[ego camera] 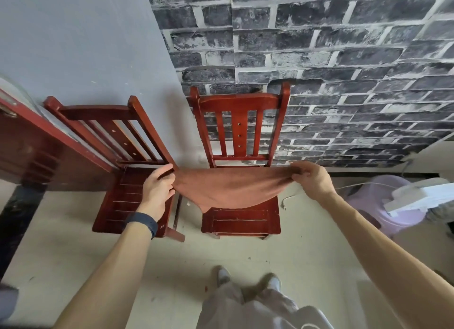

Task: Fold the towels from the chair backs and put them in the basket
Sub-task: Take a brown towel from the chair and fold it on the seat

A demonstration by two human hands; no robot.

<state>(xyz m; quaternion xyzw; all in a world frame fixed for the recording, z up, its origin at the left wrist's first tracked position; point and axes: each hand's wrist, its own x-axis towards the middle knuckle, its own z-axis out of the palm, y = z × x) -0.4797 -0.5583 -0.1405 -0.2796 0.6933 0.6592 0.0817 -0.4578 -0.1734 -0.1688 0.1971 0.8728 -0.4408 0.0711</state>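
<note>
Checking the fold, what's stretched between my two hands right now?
In the head view, a brown towel spans from left hand to right hand, sagging mid-air.

Pale beige tiled floor (294, 267) carries two red-brown slatted wooden chairs (239, 156), side by side. Lilac plastic basket (388, 206) right of them. Thin white cable (291, 198) lies between.

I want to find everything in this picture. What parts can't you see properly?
1. Purple basket, head view: a white thing lying across it hides its inside, so its contents cannot be told.
2. Brown towel: held stretched between left hand and right hand; its far side is hidden.
3. Right chair: the towel covers the back of its seat.
</note>
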